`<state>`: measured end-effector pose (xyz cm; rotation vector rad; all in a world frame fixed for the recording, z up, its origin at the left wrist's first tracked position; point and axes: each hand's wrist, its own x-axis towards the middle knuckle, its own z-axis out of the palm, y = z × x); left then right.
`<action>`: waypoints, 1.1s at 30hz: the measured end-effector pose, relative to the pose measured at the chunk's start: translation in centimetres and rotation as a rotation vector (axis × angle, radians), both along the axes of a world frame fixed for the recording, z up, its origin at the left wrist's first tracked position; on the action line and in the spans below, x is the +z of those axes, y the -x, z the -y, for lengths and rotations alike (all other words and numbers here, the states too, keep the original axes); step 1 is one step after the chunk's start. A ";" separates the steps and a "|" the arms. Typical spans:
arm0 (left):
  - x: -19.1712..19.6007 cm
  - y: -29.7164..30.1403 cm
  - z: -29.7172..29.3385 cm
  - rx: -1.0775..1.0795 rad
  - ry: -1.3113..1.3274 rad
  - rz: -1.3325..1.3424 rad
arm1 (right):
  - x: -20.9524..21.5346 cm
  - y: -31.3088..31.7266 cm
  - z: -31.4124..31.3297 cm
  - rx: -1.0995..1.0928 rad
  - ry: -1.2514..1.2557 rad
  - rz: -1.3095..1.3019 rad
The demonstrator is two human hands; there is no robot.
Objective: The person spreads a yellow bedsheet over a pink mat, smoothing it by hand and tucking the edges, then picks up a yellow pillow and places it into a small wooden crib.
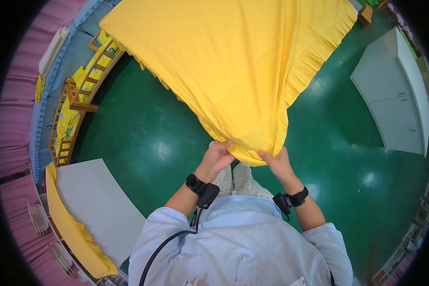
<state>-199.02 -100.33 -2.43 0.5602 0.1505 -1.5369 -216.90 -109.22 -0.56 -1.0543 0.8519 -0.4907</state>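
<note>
A: Status on the cloth?

B: Yellow cloth (233, 66) is held up in front of the body, over the green floor (143, 143). Left hand (218, 156) and right hand (277, 162) both pinch its near edge, close together at waist height. Fingers (224, 145) curled closed on the fabric, both sides.

A: Step?

B: Looks like spreading or shaking out. The near end is bunched between the hands and the far end fans wide.

A: Orientation?

B: Long axis runs away from the person, near to far, tilted slightly left. Narrow end points at the body. Fringed edge (319, 52) runs along the right side. Can't tell whether the far end rests on anything; it runs out of frame.

A: Next move needs?

B: My read: hands should slide apart along the near edge to take out the bunch, keeping the pinch so it doesn't drop.

A: Surroundings?

B: Grey desk (97, 205) lower left with a yellow cushion (74, 233) along its edge, white cabinet (395, 100) right, wooden cots (83, 90) upper left.
</note>
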 end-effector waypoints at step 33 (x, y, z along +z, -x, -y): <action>-2.2 -8.3 -1.9 0.048 -0.560 0.889 | -7.0 6.7 19.8 -0.044 0.537 -0.657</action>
